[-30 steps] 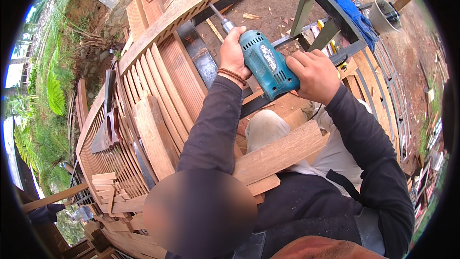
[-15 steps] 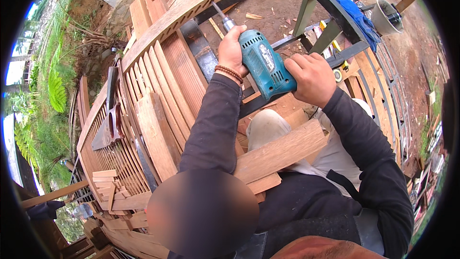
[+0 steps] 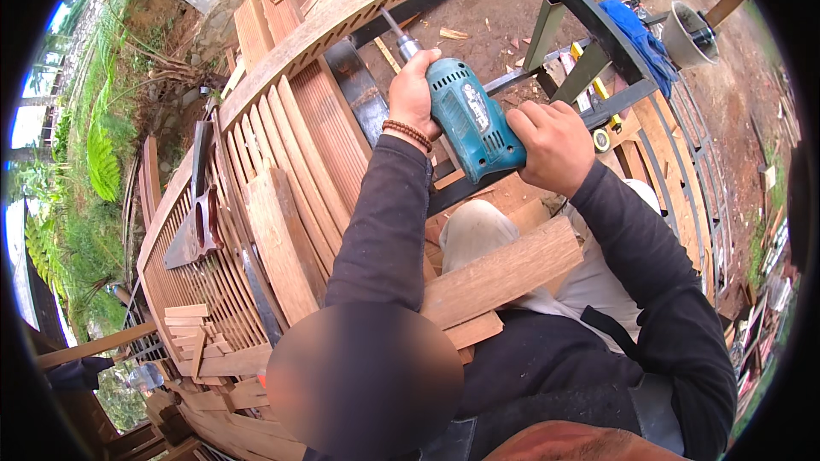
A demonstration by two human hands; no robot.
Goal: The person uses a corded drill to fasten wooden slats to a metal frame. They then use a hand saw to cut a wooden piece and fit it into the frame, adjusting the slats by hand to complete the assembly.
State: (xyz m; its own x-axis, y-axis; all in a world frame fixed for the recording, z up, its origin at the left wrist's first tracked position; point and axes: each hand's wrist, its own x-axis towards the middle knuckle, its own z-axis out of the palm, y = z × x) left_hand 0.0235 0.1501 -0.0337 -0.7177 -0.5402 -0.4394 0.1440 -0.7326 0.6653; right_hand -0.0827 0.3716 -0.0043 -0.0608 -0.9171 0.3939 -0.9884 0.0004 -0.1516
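A teal power drill [image 3: 471, 115] is held in both hands, its bit slanting up and left to a wooden rail [image 3: 329, 30] with a row of slots in its edge. Whether the tip is inside a slot I cannot tell. My left hand [image 3: 413, 96], with a beaded bracelet at the wrist, wraps round the front of the drill behind the chuck. Round the rear handle closes my right hand [image 3: 555, 143], its fingers partly hidden. Below the drill, a loose wooden board [image 3: 504, 273] lies across my lap.
A handsaw [image 3: 198, 226] rests on the wooden slats at left, near a stack of small wood pieces [image 3: 192, 333]. Beyond the drill stands a dark metal frame [image 3: 598, 26] with a blue cloth [image 3: 634, 38] on its far corner. A grey bucket [image 3: 683, 38] is at the upper right.
Both hands keep their grip on the drill, which stays at the slotted rail. Only a very slight shift of the drill and the view shows.
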